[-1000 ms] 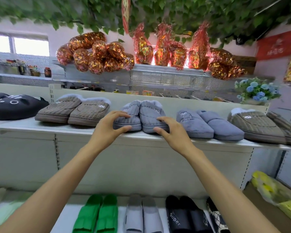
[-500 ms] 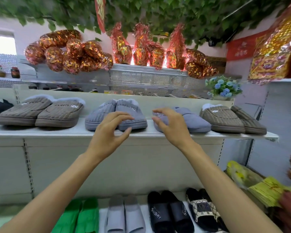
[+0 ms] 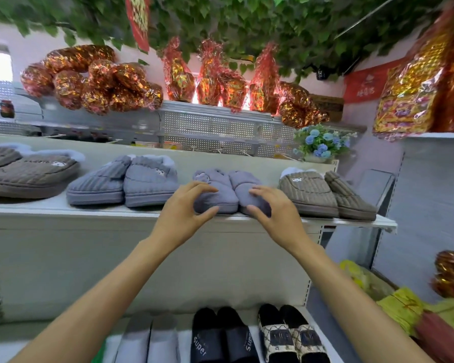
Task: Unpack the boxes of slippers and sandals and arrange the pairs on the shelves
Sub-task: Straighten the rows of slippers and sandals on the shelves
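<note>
A plain blue-grey slipper pair lies on the white upper shelf, toes at the front edge. My left hand curls around the toe of the left slipper, fingers on top and thumb at the sole edge. My right hand covers the toe of the right slipper, thumb against its front. Beside them sit a ribbed blue-grey pair on the left and a ribbed brown pair on the right. Another brown pair is at the far left.
The lower shelf holds grey slides, navy "Super" slides and patterned slippers. Foil-wrapped bundles and blue flowers stand behind the upper shelf. Yellow packets lie at the lower right, past the shelf's right end.
Both hands and my view shifted right, from the ribbed blue-grey pair to the plain blue-grey pair. The hands now rest on that pair's toes.
</note>
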`<state>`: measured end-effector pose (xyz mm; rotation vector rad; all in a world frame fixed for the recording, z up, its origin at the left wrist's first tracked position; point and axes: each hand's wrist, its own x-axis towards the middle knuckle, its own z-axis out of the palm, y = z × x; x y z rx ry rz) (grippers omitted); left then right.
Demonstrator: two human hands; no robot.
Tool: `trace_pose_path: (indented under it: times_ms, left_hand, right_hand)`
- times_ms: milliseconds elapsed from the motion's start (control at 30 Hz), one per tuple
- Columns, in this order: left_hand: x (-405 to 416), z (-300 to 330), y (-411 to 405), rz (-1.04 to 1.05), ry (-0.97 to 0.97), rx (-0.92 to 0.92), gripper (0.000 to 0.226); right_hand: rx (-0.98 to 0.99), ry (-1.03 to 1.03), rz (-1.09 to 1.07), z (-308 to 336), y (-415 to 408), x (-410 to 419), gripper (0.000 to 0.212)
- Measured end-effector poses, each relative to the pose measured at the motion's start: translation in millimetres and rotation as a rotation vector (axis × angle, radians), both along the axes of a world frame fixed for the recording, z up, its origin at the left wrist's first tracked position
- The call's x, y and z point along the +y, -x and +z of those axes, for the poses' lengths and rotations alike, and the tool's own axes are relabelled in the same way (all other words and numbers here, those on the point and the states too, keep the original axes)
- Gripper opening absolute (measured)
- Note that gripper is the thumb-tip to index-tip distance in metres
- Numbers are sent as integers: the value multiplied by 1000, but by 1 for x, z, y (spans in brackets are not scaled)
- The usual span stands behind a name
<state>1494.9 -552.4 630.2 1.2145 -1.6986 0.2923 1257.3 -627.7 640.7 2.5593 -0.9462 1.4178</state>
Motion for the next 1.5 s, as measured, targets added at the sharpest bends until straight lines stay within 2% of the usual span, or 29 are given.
trace_pose_path:
  times_ms: [267, 567, 733, 833, 933, 1033, 1200, 1367, 1500]
  left_hand:
    - [-19, 3, 7, 47, -36, 9, 35]
    - [-31, 12, 5, 34, -133, 58, 34]
    - [-26, 5, 16, 69, -41, 42, 29]
    - [-21, 9, 43, 59, 55, 5, 28]
    - [-23, 19, 83, -104, 98, -17, 26]
    - [-36, 25, 123, -220, 71, -24, 26]
    - [-70, 18, 171, -260, -29, -77, 30]
    - [-97, 13, 199, -229, -107, -177, 38]
    - [-106, 9, 211, -150, -82, -191, 39]
  right_hand:
    - [-74, -53, 95, -2, 4, -26, 42]
    - [-66, -175, 162, 3, 4, -44, 43]
    - [-54, -166, 166, 1, 6, -39, 45]
    - [-42, -98, 136, 4, 21, -30, 41]
    - [-86, 12, 81, 12, 55, -23, 30]
    - [-155, 49, 0, 19, 100, -25, 27]
    - [-179, 78, -144, 12, 167, -42, 27]
    - [-106, -11, -245, -1, 208, -69, 38]
    - [-91, -119, -242, -6, 221, -80, 48]
